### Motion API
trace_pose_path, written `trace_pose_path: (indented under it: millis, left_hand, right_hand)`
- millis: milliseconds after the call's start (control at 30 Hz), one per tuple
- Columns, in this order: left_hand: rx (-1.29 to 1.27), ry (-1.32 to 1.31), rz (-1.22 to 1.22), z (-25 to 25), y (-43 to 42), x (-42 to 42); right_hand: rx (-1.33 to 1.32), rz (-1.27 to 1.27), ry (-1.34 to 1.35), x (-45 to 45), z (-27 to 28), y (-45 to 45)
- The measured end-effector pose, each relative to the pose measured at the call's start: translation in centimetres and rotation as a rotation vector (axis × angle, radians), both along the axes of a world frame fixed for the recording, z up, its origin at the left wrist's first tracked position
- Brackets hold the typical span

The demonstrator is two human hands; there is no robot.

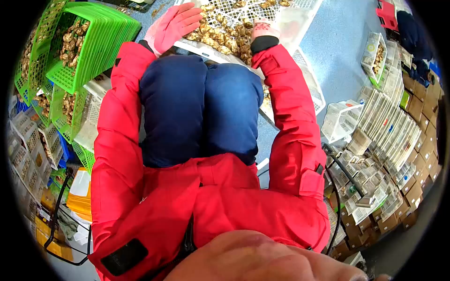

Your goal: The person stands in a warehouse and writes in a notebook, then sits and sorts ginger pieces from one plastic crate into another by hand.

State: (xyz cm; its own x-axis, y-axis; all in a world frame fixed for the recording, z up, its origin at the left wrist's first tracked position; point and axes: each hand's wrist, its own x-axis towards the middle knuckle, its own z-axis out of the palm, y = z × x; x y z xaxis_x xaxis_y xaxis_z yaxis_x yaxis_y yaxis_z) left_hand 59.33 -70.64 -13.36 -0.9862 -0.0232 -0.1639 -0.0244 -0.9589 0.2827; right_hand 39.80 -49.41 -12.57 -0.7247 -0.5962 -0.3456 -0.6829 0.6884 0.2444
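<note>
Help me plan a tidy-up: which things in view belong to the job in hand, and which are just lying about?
Job in hand:
left hand, right hand
knobbly brown pieces
white mesh tray beneath them
possibly green crates, holding similar pieces

Apparently just lying about:
cardboard boxes
white crates stacked at right

We wear a pink left glove (174,28), a pink right glove (266,30) with red marks, a red jacket (164,201) and dark blue trousers (173,107); we see yellowish-brown lumps (220,40), a white latticed tray (228,12), bright green latticed baskets (101,44) and brown boxes (429,110).
</note>
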Motion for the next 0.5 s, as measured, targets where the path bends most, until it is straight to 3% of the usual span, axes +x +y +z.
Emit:
trace_pose_path:
  millis: [67,100,167,200,267,300,333,367,433,500]
  left_hand:
    - [-0.033,-0.063,0.026,1.0,0.4,0.0]
    - [-0.015,-0.053,0.011,0.7,0.1,0.0]
    - [0.027,-0.031,-0.007,-0.2,-0.1,0.2]
    - [0.038,-0.062,0.002,0.3,0.1,0.1]
    - [0.046,0.015,-0.009,0.1,0.2,0.2]
    - [0.043,0.058,-0.013,0.1,0.1,0.0]
    - [-0.027,-0.042,0.028,0.8,0.2,0.2]
    - [-0.034,-0.042,0.025,0.8,0.2,0.2]
    - [-0.043,-0.042,0.020,0.6,0.2,0.1]
    - [-0.013,-0.037,0.007,0.1,0.0,0.2]
  right_hand:
    - [0.126,0.041,-0.065,-2.7,-10.5,2.2]
    - [0.148,-0.120,-0.115,-0.9,-7.1,0.6]
    - [0.252,-0.042,-0.168,-1.6,-7.9,0.9]
    - [0.180,0.144,0.152,-1.6,-12.5,2.7]
    - [-0.092,0.004,0.057,-1.6,-12.5,4.3]
    - [-0.299,-0.313,-0.349,-1.8,-5.9,2.9]
    - [-0.617,-0.410,-0.580,-0.6,-2.1,3.0]
    - [-0.810,-0.593,-0.824,-1.2,-3.4,4.8]
    - [-1.276,-0.870,-1.059,1.2,3.0,6.5]
    - [-1.189,-0.872,-1.049,1.4,6.8,10.3]
